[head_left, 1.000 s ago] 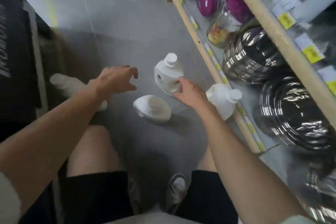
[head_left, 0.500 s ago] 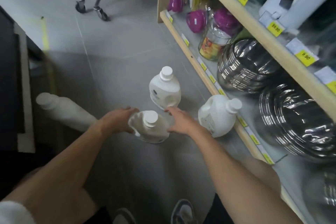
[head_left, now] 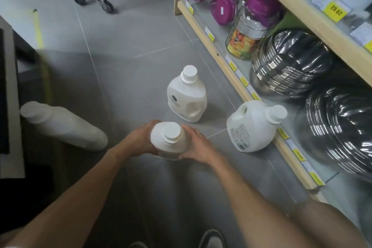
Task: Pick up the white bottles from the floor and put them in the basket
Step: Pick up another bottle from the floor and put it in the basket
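Observation:
I hold a white bottle (head_left: 168, 139) upright between both hands, its cap towards the camera. My left hand (head_left: 138, 139) grips its left side and my right hand (head_left: 198, 146) grips its right side. Beyond it a second white bottle (head_left: 186, 97) stands on the grey floor. A third white bottle (head_left: 253, 127) leans by the shelf's bottom edge on the right. Another white bottle (head_left: 62, 126) lies on its side at the left. No basket body is in view.
A wooden shelf unit (head_left: 237, 70) runs along the right, holding steel bowls (head_left: 289, 64), a glass jar (head_left: 246, 36) and purple-lidded containers (head_left: 223, 9). Cart wheels (head_left: 104, 5) stand at the top. A dark fixture (head_left: 8, 106) borders the left. My shoe (head_left: 211, 239) is below.
Both hands closed on the bottle that lay on its side and raised it upright off the floor. The view has risen and tilted forward, showing more floor and shelf.

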